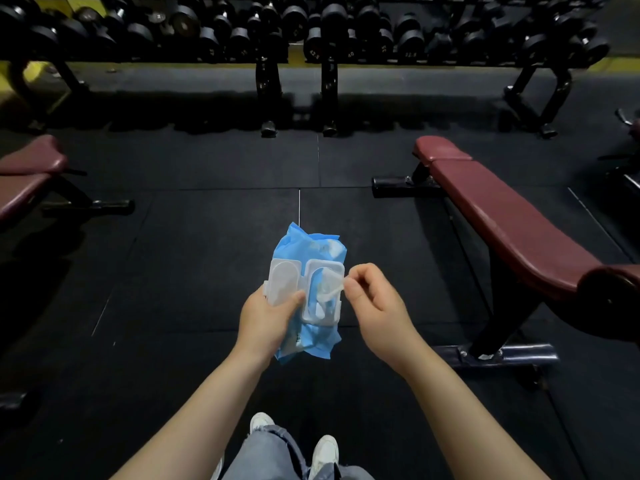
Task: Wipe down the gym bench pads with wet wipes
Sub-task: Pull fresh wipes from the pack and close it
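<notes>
A person stands on a dark rubber floor [194, 258] and holds a blue pack of wet wipes [313, 251] out in front at about waist height. The left hand [266, 320] grips the pack from the left and underneath, its thumb pressed on the clear plastic lid [282, 277], which is flipped open to the left. The right hand [375, 315] has its grip pinched together, thumb and forefinger on the corner of a white wipe [329, 289] that sticks up out of the opening in the pack; its other fingers are curled in. To the right stands a bench [498, 213] with dark red pads on a black frame, well apart from the pack and untouched by either hand. The end of a second red bench [29, 164] shows at the left edge. Along the far side runs a rack of black dumbbells [332, 26]. Below, light jeans [273, 452] and white shoes [325, 452] are visible.
</notes>
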Demonstrator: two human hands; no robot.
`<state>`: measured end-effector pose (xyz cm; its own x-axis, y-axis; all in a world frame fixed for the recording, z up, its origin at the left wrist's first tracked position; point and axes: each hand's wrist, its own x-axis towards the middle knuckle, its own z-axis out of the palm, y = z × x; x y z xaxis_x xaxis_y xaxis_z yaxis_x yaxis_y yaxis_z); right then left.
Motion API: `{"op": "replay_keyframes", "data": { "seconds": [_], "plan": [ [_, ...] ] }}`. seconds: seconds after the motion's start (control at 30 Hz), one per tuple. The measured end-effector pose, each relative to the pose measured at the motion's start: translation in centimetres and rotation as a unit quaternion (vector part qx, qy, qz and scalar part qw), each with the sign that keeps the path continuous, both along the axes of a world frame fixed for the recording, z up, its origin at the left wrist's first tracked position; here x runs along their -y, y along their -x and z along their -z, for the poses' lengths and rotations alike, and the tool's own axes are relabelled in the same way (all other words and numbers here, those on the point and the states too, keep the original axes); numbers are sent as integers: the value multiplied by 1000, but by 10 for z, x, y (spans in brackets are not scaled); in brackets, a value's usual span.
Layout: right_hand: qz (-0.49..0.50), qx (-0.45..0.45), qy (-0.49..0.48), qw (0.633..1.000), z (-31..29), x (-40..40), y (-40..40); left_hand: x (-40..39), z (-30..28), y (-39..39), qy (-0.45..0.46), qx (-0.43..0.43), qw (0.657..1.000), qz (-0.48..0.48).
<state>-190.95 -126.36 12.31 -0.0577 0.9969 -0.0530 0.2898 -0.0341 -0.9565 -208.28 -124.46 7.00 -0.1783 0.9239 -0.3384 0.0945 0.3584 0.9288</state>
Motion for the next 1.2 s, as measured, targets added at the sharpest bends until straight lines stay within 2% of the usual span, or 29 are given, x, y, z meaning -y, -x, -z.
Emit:
{"op": "replay_keyframes", "data": {
  "seconds": [0.1,0.2,0.37,0.47,0.57,0.63,0.8,0.87,1.0,1.07,1.2],
  "plan": [
    [-58,-13,4,998,-11,7,7,-2,4,-1,22,-6,1000,-2],
    [-68,-35,-18,997,-18,9,8,-4,10,1,35,-20,999,-11],
    [-19,-155,-37,987,-33,3,-4,-5,19,8,54,-63,997,-9],
    [17,-122,-50,991,-29,-12,-15,-2,26,17,64,-70,995,-18],
    [83,-145,5,986,-17,-22,-25,1,30,24,78,-31,996,-32],
    [108,-128,30,985,-8,-24,-30,3,29,25,85,-16,996,-35],
    [126,-21,103,986,20,-21,-32,3,23,28,82,18,996,-38],
    [94,21,133,986,26,-20,-27,3,19,28,78,32,996,-35],
    [-33,118,210,970,30,-17,-10,3,12,26,61,29,998,-12],
    [-70,124,231,963,30,-17,-1,3,10,24,59,29,998,0],
    [-69,119,225,965,29,-19,3,2,7,22,51,28,998,6]
  ]
}}
